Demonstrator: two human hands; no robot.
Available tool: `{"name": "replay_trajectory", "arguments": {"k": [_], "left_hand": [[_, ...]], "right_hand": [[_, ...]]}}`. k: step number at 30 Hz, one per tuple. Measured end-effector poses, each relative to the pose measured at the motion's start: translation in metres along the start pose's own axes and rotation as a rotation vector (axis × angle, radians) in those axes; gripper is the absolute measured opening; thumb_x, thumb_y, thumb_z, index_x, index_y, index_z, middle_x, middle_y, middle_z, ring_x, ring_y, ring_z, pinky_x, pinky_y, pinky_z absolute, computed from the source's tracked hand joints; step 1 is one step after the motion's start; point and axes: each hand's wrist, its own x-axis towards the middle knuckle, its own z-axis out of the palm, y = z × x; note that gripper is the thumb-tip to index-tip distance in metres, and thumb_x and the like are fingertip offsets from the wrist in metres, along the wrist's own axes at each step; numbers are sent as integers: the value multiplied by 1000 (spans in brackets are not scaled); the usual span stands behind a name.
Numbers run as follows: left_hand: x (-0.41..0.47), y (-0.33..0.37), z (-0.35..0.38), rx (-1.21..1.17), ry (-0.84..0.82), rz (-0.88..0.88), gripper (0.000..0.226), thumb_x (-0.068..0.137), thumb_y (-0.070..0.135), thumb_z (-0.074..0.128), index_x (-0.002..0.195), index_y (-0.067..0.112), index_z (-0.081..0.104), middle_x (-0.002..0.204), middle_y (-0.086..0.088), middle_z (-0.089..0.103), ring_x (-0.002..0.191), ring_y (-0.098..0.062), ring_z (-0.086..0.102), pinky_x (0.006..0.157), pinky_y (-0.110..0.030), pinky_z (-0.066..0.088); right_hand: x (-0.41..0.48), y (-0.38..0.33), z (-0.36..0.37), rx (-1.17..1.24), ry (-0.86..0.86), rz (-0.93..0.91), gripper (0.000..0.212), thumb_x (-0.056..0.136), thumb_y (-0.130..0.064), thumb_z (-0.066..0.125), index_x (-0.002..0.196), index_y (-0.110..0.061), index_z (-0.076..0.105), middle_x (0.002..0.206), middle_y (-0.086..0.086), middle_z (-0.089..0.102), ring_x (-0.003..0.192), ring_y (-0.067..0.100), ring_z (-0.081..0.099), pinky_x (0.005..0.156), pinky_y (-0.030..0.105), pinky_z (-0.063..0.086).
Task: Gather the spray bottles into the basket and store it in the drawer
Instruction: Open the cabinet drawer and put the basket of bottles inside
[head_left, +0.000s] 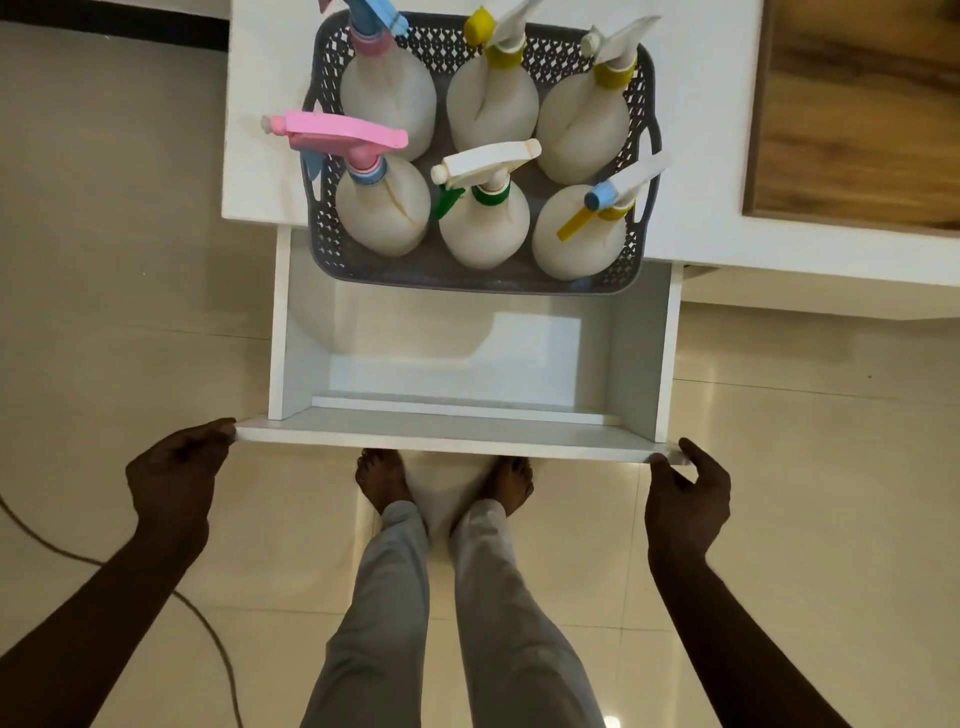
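The floor (104, 260) is laid with large glossy cream tiles, divided by thin grout lines. Soft light is reflected in the tiles, and a small bright glare (613, 722) is seen at the lower edge. A dark cable (207, 626) is laid in a curve across the floor at the left. A white top (701, 156) is seen above, with a brown wood panel (857, 114) set beside it at the upper right. A dark strip (114, 26) is seen along the floor's far edge.
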Motion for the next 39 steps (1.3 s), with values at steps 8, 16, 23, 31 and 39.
{"name": "replay_trajectory", "arguments": {"k": [8, 16, 23, 31, 39], "left_hand": [[-20, -11, -14, 40, 9, -45, 33, 90, 1, 74, 122, -6, 69, 109, -11, 73, 105, -23, 68, 113, -45, 47], [-16, 9, -18, 292, 20, -29, 31, 88, 5, 77, 118, 9, 73, 117, -18, 74, 103, -18, 69, 110, -39, 48], [29, 146, 39, 253, -1, 357, 21, 95, 39, 62, 115, 41, 69, 127, -2, 70, 113, -20, 69, 105, -38, 55], [60, 261, 125, 8, -330, 231, 15, 97, 19, 58, 101, 16, 72, 110, -22, 73, 86, -23, 70, 98, -42, 60], [51, 269, 144, 30, -415, 233, 18, 98, 6, 62, 95, 18, 74, 84, 7, 81, 87, -13, 79, 82, -26, 62]], "right_hand": [[-17, 20, -9, -50, 18, 30, 38, 96, -18, 76, 132, -24, 68, 137, -6, 60, 93, 19, 73, 94, 30, 47], [-21, 12, -27, -171, 0, -12, 27, 97, -27, 74, 124, -30, 72, 131, -3, 68, 80, 9, 70, 87, 30, 47], [31, -97, -20, 49, -111, -250, 25, 100, -18, 68, 124, -16, 76, 116, 6, 78, 99, 27, 77, 90, 44, 64], [70, -262, 25, 407, -449, -173, 25, 101, -19, 67, 121, -5, 72, 104, 7, 73, 95, 18, 70, 93, 33, 60], [54, -298, 47, 348, -564, -156, 13, 101, -10, 63, 104, -5, 75, 86, 9, 73, 82, 20, 71, 92, 37, 64]]}}
